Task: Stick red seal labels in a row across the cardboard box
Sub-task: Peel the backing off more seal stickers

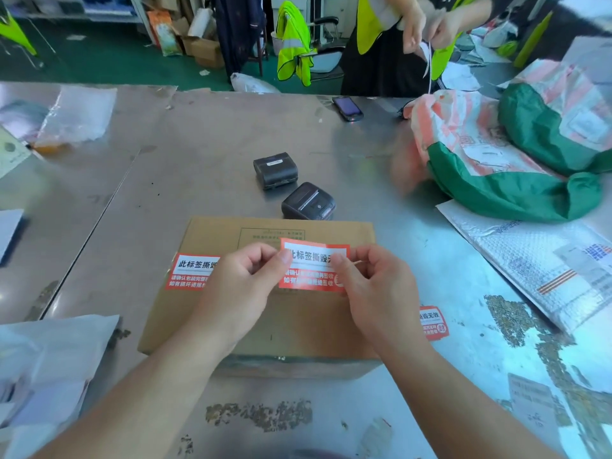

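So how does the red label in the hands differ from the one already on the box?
The held label is pinched between the left hand and right hand over the box; the stuck label lies flat at the box's left edge. The held label is slightly wavy, the stuck label smooth. Both are red with the same white strip of print.

**Parcel handling depot**

We find a courier sorting station. The steel tabletop (198, 144) carries a portable label printer (275, 169) and a second printer (308, 202) at its centre. A handheld scanner (347, 108) lies toward the far edge. A woven sack (496, 154) and a bubble mailer (546, 260) lie along the right edge. A cardboard box (215, 233) bearing a red seal label (190, 271) sits near the front edge. Beyond the far edge we note a hi-vis vest (293, 44) on a chair, a vested worker (374, 24) and cartons (202, 49) on the floor.
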### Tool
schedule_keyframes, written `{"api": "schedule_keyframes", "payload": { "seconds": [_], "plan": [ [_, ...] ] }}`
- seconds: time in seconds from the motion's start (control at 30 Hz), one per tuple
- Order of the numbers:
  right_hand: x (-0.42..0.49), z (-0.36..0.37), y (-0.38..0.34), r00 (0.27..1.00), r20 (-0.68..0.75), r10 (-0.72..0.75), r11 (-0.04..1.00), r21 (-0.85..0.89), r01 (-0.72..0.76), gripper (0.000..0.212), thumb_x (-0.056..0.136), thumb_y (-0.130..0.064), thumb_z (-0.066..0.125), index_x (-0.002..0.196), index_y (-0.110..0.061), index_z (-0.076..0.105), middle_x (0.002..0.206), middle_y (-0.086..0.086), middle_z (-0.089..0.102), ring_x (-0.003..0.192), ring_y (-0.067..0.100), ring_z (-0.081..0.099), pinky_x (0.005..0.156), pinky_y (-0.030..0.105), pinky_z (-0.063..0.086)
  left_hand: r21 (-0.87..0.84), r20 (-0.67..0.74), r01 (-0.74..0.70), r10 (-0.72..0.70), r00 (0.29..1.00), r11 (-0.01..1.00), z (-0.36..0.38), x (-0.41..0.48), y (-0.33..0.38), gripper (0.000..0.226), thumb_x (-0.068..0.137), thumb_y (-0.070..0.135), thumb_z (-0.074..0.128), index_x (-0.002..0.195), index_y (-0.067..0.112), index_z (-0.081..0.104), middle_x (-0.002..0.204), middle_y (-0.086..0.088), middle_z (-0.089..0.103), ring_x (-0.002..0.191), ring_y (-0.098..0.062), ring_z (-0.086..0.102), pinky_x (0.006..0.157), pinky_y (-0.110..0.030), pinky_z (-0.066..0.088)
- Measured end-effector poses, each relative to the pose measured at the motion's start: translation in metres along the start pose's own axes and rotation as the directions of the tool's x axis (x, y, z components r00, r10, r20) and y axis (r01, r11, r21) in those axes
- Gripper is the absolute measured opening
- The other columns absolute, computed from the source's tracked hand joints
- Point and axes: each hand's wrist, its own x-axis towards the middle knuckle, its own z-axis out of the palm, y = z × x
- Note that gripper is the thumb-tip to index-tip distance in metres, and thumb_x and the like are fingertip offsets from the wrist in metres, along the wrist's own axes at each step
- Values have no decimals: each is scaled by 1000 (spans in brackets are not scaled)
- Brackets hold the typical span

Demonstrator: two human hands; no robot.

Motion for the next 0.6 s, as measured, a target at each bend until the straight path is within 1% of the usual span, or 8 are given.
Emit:
{"api": "schedule_keyframes", "payload": {
  "seconds": [0.03, 0.1, 0.2, 0.27, 0.37, 0.43, 0.5, 0.6],
  "plan": [
    [0, 0, 1, 1000, -11, -12, 1000, -8, 12, 17, 91, -41, 67, 82, -26, 70, 66, -9, 71, 63, 2, 62, 55, 13, 38, -41, 33, 3, -1, 999, 999, -2, 0, -1, 28, 93, 29, 62, 70, 13, 62, 47, 15, 43, 39, -2, 32, 44, -17, 24],
    [-1, 1, 2, 999, -25, -34, 999, -5, 34, 16, 92, -40, 65, 85, -26, 71, 66, -9, 70, 65, 2, 62, 57, 14, 39, -94, 82, -3, 10, 997, 996, -4, 1, -4, 27, 91, 32, 64, 69, 17, 62, 54, 10, 47, 41, -2, 31, 44, -16, 24],
    [-2, 3, 2, 998, -39, -48, 999, 23, 49, 15, 92, -39, 64, 87, -28, 71, 63, -7, 68, 65, 4, 61, 55, 14, 39, -120, 122, -45, 60, 991, 992, -6, 2, -7, 25, 85, 37, 62, 66, 20, 61, 59, 4, 45, 45, -5, 30, 45, -15, 24],
    [-3, 5, 2, 997, -50, -55, 998, 31, 56, 16, 93, -39, 61, 87, -29, 71, 62, -6, 67, 64, 5, 60, 55, 14, 39, -143, 120, -88, 105, 987, 986, -7, 3, -10, 26, 84, 36, 62, 63, 21, 57, 57, 5, 41, 46, -6, 29, 45, -14, 24],
    [-4, 8, 3, 995, -56, -77, 996, 32, 79, 15, 94, -38, 60, 86, -31, 70, 62, -7, 66, 67, 5, 61, 55, 12, 40, -139, 101, -130, 145, 984, 982, -7, 2, -18, 27, 85, 30, 59, 60, 25, 56, 52, 13, 39, 45, -4, 30, 44, -13, 25],
    [-6, 9, 3, 995, -53, -88, 996, 11, 89, 13, 95, -37, 61, 86, -32, 69, 63, -9, 65, 71, 2, 60, 57, 12, 41, -116, 111, -159, 171, 979, 981, -7, 0, -22, 28, 85, 34, 61, 60, 26, 54, 51, 15, 39, 46, -3, 31, 46, -12, 26],
    [-7, 11, 5, 994, -39, -102, 995, -15, 101, 13, 96, -37, 60, 91, -29, 69, 65, -11, 65, 72, -2, 59, 59, 10, 41, -121, 126, -171, 186, 974, 978, -8, -1, -26, 29, 84, 41, 59, 60, 26, 51, 52, 15, 39, 48, -4, 31, 48, -15, 26],
    [-9, 15, 6, 989, 19, -143, 989, -25, 144, 17, 93, -38, 64, 107, -29, 65, 74, -10, 66, 75, 2, 60, 60, 8, 41, -137, 128, -184, 202, 971, 973, -9, -1, -26, 29, 84, 42, 57, 59, 30, 52, 52, 16, 41, 48, -3, 33, 49, -16, 28]
  ]
}}
